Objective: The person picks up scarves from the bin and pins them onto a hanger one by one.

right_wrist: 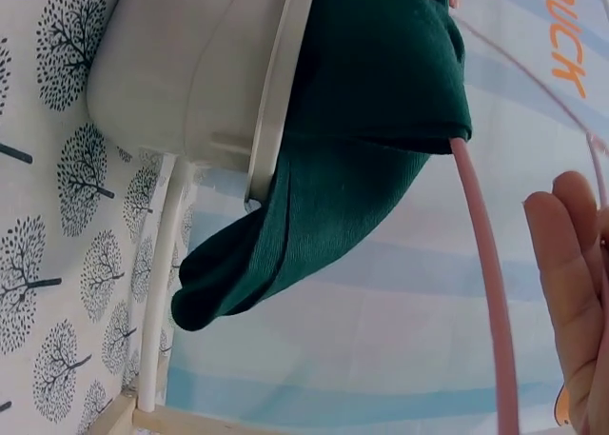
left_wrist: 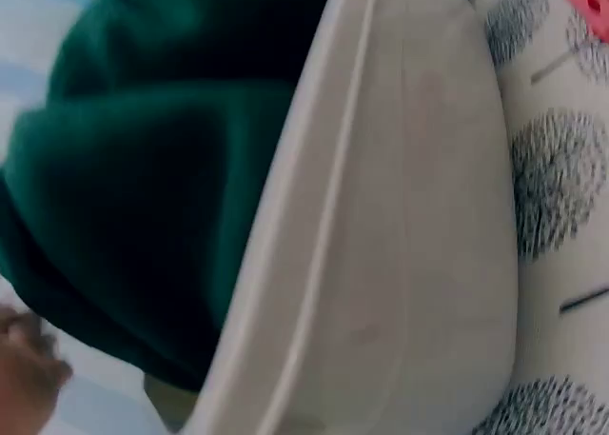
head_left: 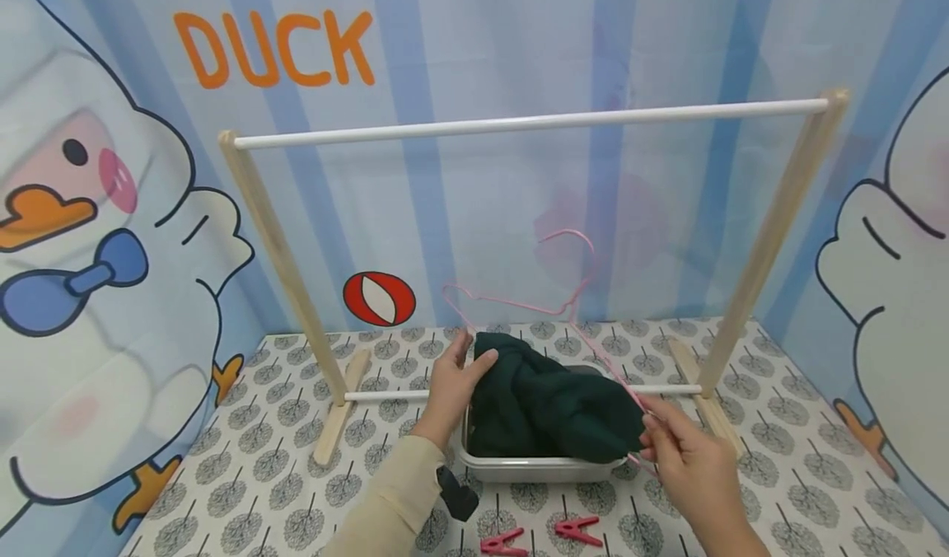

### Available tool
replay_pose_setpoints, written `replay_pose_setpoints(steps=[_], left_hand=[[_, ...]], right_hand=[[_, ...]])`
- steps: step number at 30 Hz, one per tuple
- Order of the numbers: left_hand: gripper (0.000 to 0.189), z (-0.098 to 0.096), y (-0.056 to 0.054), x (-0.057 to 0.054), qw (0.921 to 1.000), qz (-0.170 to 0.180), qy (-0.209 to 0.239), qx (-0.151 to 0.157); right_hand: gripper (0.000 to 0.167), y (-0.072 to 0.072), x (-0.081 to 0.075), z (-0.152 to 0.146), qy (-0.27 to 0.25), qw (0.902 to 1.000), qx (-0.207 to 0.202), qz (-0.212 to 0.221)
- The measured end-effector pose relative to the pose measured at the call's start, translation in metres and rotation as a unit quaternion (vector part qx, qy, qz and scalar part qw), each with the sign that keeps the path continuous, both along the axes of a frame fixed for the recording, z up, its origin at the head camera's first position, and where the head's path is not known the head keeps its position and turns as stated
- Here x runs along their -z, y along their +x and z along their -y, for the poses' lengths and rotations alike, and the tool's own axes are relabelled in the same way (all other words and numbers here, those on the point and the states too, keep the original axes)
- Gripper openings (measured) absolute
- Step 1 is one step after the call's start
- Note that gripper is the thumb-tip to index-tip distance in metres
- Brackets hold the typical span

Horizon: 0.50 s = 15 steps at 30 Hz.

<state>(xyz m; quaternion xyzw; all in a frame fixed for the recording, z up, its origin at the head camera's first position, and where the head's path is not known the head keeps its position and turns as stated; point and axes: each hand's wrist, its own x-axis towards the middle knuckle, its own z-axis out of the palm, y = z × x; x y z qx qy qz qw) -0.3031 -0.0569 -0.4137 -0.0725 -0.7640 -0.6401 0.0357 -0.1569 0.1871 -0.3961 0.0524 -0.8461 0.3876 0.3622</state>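
Note:
A dark green cloth [head_left: 549, 400] lies bunched in a white tray [head_left: 537, 470], rising above its rim; its exact kind cannot be told. My left hand [head_left: 454, 388] grips its upper left edge, thumb in front. In the left wrist view, the fingers of that hand [left_wrist: 27, 373] look blurred beside the cloth [left_wrist: 143, 178]. At the other side, my right hand [head_left: 689, 458] pinches the right corner of a pink hanger [head_left: 604, 358], hook upward. Within the right wrist view, the hanger's bottom bar [right_wrist: 487, 273] runs into the cloth [right_wrist: 371, 64], near the right hand [right_wrist: 571, 292].
Behind the tray stands a wooden rack with a white top rail [head_left: 534, 124] and a low white bar [head_left: 389, 395]. Two red clothespins [head_left: 504, 542] lie in front on the tree-patterned tablecloth [head_left: 274, 466]. A duck-print curtain [head_left: 489, 211] hangs at the back.

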Motion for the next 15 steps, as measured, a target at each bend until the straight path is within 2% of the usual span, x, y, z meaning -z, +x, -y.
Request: replay_pose_setpoints(steps=[3, 6, 8, 10, 11, 12, 13, 15], left_hand=[[0.061, 0.003, -0.006, 0.004, 0.9996, 0.011, -0.008, 0.026], [0.036, 0.004, -0.009, 0.003, 0.9948, -0.006, -0.097, 0.029], [0.040, 0.004, -0.008, -0.001, 0.9818, -0.034, -0.185, 0.023], [0.050, 0.004, -0.006, -0.007, 0.9636, -0.069, -0.257, 0.018], [0.050, 0.004, -0.005, -0.011, 0.9589, -0.086, -0.270, 0.019], [0.049, 0.003, -0.003, -0.015, 0.9590, -0.097, -0.266, 0.019], [0.048, 0.003, -0.002, -0.019, 0.9621, -0.108, -0.250, 0.018], [0.045, 0.003, 0.001, -0.027, 0.9747, -0.117, -0.190, 0.010]], right_hand=[[0.027, 0.000, 0.000, -0.002, 0.013, 0.9999, -0.007, -0.006], [0.028, 0.000, 0.001, -0.005, 0.048, 0.9986, 0.004, -0.020], [0.029, 0.000, 0.002, -0.007, 0.076, 0.9966, 0.013, -0.031], [0.030, -0.001, 0.003, -0.009, 0.101, 0.9939, 0.023, -0.036], [0.030, -0.001, 0.003, -0.010, 0.112, 0.9927, 0.028, -0.036], [0.030, -0.001, 0.003, -0.010, 0.121, 0.9917, 0.031, -0.033], [0.031, -0.001, 0.004, -0.010, 0.128, 0.9909, 0.034, -0.028], [0.031, 0.000, 0.004, -0.009, 0.142, 0.9888, 0.040, -0.018]])
